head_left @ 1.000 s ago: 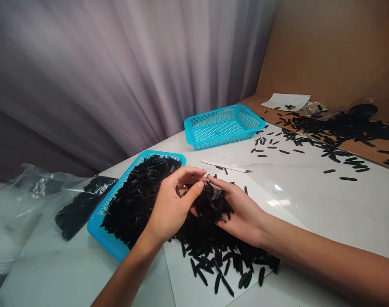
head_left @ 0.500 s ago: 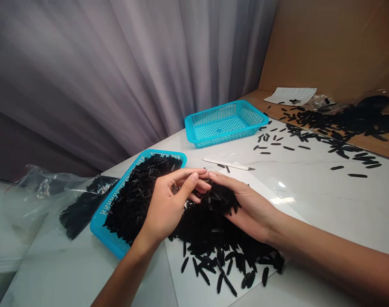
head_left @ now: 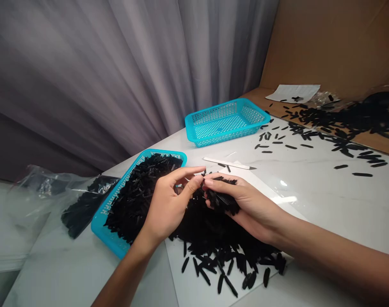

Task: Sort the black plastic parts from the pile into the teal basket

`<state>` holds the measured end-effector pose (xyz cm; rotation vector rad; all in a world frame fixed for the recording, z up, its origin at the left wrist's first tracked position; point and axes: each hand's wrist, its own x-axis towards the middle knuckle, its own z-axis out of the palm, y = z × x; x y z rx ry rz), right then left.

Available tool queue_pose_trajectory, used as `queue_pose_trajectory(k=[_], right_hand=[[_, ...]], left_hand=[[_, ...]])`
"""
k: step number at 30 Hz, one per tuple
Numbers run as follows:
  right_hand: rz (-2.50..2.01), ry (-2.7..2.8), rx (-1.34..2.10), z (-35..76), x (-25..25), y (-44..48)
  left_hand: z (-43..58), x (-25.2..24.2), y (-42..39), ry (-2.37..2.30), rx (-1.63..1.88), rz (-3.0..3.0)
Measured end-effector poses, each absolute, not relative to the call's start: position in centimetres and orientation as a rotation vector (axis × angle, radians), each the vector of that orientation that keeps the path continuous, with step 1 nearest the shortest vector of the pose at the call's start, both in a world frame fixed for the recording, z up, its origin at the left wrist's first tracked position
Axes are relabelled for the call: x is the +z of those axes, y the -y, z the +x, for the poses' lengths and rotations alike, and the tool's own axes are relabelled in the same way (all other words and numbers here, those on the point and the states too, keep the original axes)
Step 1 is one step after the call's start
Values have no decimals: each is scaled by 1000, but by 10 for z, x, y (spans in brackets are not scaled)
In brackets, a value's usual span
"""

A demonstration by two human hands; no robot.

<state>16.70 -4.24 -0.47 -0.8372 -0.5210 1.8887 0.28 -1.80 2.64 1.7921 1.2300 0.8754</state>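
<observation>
Left of the hands, turquoise plastic basket (head_left: 100, 226) heaped with black strips (head_left: 140, 196). Second basket (head_left: 226, 128) sits beyond the hands, mesh floor showing. Left hand (head_left: 167, 204) curled, thumb and fingertips at the clump; can't tell if it's pinching anything. Right hand (head_left: 248, 204) cupped, closed on a clump of strips (head_left: 222, 201). Directly under the hands, loose pile of strips (head_left: 220, 243) on a white sheet (head_left: 188, 281) on the bench (head_left: 329, 204). Further right, scattered strips (head_left: 309, 145). Far left, plastic bag (head_left: 85, 204) holding more strips.
</observation>
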Motion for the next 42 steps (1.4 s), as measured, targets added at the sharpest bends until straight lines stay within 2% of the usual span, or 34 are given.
queue_pose_trajectory(k=[14,42], right_hand=[[-845,566,1837,171,5,42],[-835,540,1858,169,-4,41]], left_hand=[[0,26,21,-1268,1135,2138],[3,28,23,-1203,917,1933]])
